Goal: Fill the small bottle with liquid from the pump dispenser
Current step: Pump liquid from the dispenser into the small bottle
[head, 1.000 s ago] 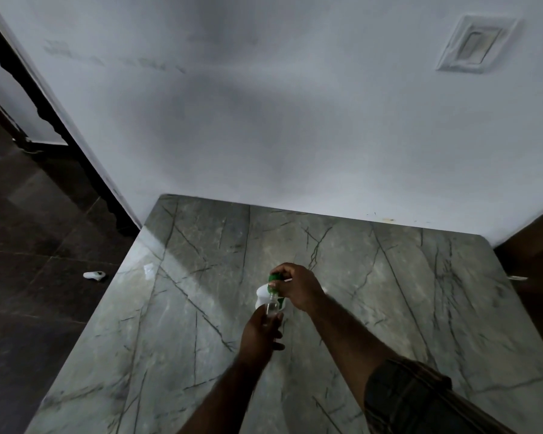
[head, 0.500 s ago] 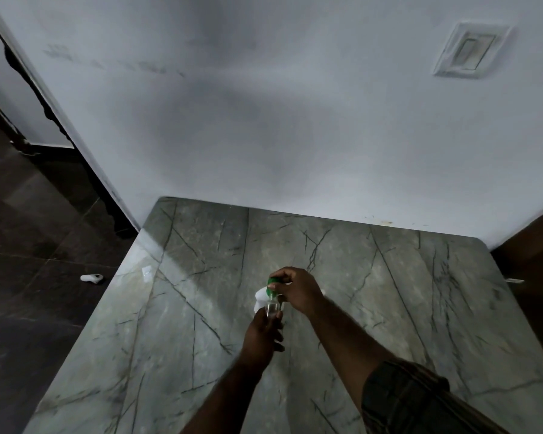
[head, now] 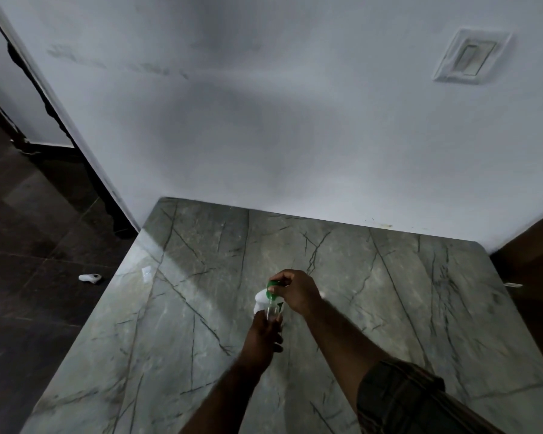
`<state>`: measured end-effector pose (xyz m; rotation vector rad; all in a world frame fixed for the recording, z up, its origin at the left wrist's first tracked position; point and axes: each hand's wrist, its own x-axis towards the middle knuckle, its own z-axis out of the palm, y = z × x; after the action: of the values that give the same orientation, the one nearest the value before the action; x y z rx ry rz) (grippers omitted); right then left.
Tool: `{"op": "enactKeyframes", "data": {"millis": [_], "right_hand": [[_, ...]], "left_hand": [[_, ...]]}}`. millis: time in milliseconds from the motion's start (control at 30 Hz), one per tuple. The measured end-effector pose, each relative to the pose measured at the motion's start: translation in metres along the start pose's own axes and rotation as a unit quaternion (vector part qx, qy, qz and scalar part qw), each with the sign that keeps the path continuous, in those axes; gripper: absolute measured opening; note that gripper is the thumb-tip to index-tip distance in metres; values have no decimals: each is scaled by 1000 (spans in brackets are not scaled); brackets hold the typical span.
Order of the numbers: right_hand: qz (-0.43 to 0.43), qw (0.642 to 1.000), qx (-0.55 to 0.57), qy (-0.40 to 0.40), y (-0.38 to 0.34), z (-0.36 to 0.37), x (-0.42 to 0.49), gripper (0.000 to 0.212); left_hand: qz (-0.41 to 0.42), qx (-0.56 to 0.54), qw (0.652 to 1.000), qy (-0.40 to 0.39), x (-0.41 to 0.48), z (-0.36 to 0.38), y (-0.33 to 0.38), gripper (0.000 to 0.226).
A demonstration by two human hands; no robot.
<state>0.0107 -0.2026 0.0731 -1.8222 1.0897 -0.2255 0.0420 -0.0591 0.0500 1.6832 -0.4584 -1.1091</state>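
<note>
Filling step in hand; fill level unreadable
Nearest, left hand [head: 262, 335] curled round small clear cylindrical bottle [head: 272, 310]; just beyond, white rounded dispenser [head: 260, 299], its green pump head [head: 269, 285] clasped by right hand [head: 297, 291], centre of grey veined marble worktop [head: 389, 308]; next, likely: firm downward press, bottle mouth kept in line

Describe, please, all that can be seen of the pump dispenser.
The dispenser has a rounded white body and a green pump head, both plastic by their look. It is near the middle of the grey marbled table; its base is hidden, so I cannot tell whether it stands there. The right hand grips the green head from above. The clear bottle, held by the left hand, is close under the head. No liquid can be made out.
</note>
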Motion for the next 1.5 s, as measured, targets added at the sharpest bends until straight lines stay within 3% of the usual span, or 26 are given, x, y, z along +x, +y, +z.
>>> {"op": "enactKeyframes", "data": {"millis": [267,533,633,1200,1500], "right_hand": [[-21,999,-26,15,7,6,-4,17],[-28,999,-44,11,3,1,-2,18],[-44,997,-57,23,7,7,-4,17],[-33,996,-78,19,4,6,-6,18],[-28,996,-78,14,0,2,-3,19]], "left_hand": [[9,38,999,36,7,1,-7,25],[72,111,986,102,9,-7,-18,6],[36,72,993,89,11,-8,-20,6],[69,116,987,93,16,-12,-22,19],[70,116,987,86,18,-13,-20,13]]}}
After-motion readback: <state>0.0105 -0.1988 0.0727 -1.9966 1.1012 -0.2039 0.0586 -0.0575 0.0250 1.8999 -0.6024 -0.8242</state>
